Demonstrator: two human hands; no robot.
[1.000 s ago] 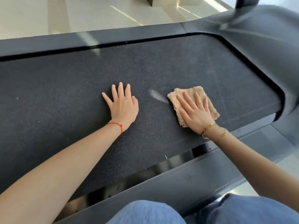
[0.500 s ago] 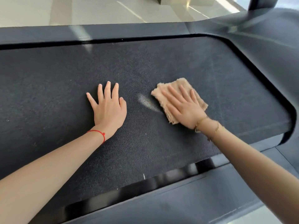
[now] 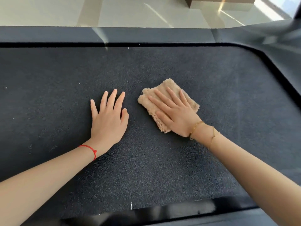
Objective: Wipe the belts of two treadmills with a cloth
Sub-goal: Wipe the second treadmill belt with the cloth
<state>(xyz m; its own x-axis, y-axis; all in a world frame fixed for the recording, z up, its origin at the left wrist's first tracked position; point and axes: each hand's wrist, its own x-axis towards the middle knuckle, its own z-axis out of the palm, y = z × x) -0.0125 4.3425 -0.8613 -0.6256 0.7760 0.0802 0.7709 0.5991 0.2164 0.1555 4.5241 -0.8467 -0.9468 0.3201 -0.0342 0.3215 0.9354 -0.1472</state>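
Cloth (image 3: 169, 103) lies under our right hand (image 3: 175, 115), fingers spread flat; left hand (image 3: 108, 119) splayed on belt (image 3: 162, 173). Risk: the 7 o'clock corner folding under, streaking.

Beyond the far edge, a pale glossy tiled floor (image 3: 130, 12) fills the top of the view. Bright streaks of light (image 3: 267, 12) cross it near the top right corner, with thinner diagonal glints (image 3: 156, 12) further left. The base of 1 brown block-like furnishing (image 3: 218, 1) stands there.
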